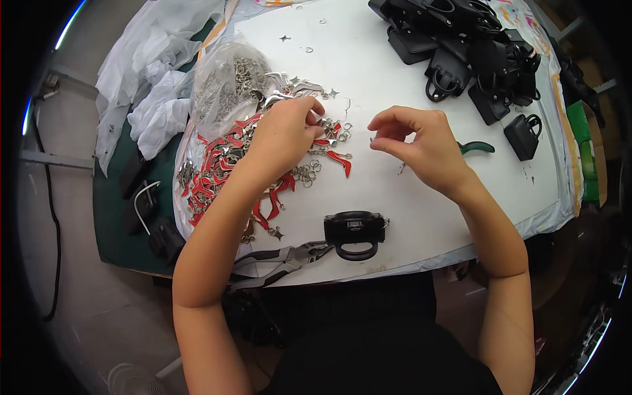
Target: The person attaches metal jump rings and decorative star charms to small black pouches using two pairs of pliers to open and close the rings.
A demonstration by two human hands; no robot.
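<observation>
My left hand (283, 135) is curled over the right edge of a pile of red and silver shoe-shaped charms (220, 155). What its fingertips hold, if anything, is hidden. Across a gap, my right hand (421, 141) is raised over the white tabletop, with thumb and index finger pinched on a tiny metal piece (372, 139). Small metal rings (306, 174) lie scattered below my left hand, next to a loose red charm (342, 163). Nearer to me a small black mini handbag (355, 230) lies with its handle toward me and a bit of chain at its right end.
Grey-handled pliers (276, 262) rest at the near edge, left of the handbag. A green-handled tool (477, 147) lies partly behind my right hand. Black mini handbags (461, 52) are heaped at the far right. A clear bag of metal parts (230, 82) stands far left.
</observation>
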